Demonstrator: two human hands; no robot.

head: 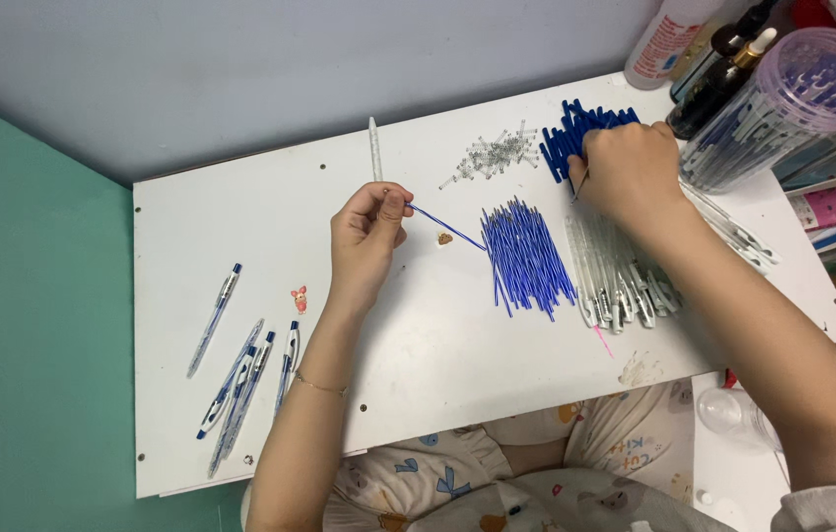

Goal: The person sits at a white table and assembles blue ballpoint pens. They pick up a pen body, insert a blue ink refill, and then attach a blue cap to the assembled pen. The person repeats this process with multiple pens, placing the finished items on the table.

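Left hand [370, 225]: fingers curled, thumb and forefinger pinching a pen barrel [374, 150] upright near its lower end, with a thin blue refill [447, 226] trailing out to the right from the same pinch. Refill lies slanted, its far tip just short of the refill heap. Holding both at one point appears to keep tube and refill lined up.

Right hand [627, 169]: closed loosely, knuckles up, fingertips down in the pile of dark blue caps [575, 133] at the counter's far edge. Cannot tell whether a cap is actually gripped; fingertips hidden.

Between the hands: heap of blue refills [526, 258], fanned lengthwise. Just right of it, under the right forearm, a row of clear barrels with clips [620, 281]. Behind, a small scatter of springs [497, 156]. Parts sorted by kind, all within reach of either hand.

Far left of the white counter [437, 345]: several finished pens [240, 389] lying roughly parallel, well apart from the loose parts.

Top right: clear lidded jar [782, 108] holding more pens, beside dark bottles [723, 74].
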